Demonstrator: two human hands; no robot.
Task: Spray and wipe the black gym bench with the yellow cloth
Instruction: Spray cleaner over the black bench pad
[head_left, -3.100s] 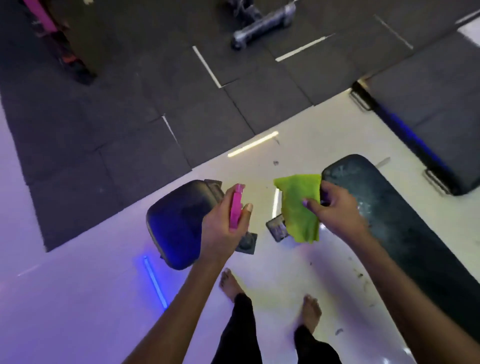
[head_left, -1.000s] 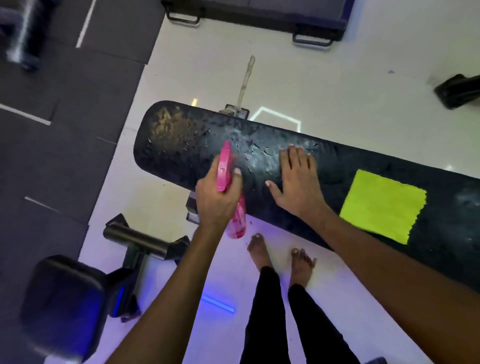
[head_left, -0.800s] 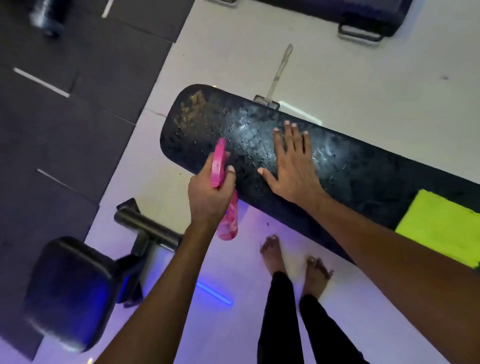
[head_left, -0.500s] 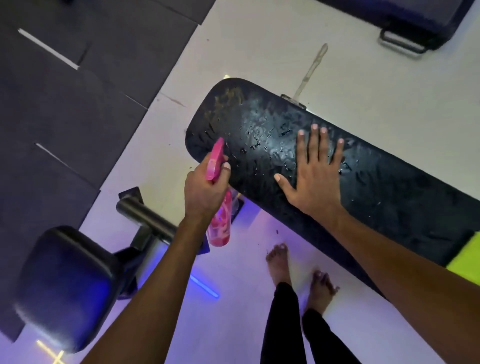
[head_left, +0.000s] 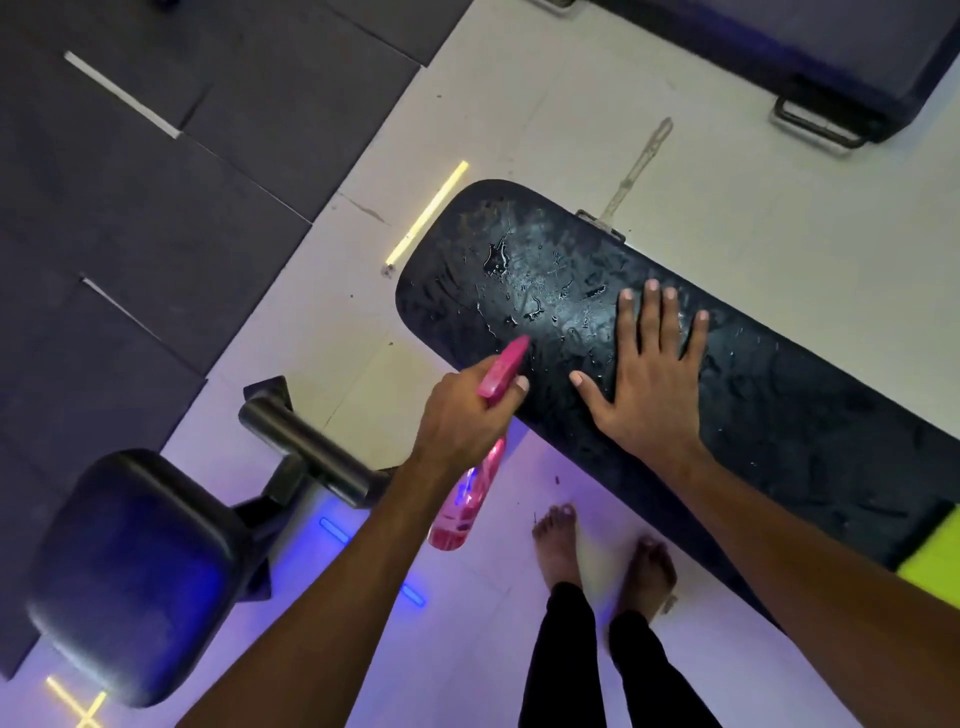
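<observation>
Head view: left hand (head_left: 467, 415) has its grip clenched round a pink bottle (head_left: 470, 499), nozzle aimed at the wet end of the bench (head_left: 779, 405), just ahead of the grip. Right hand (head_left: 644, 379) lies flat on the pad, grip released, beside the nozzle. Cloth (head_left: 932, 551) rests on the bench, well off to the right of that hand, mostly out of frame. Risks, judged: spray may hit the right hand; pooled droplets may run off before wiping; the wet vinyl could let the bracing palm slip.
</observation>
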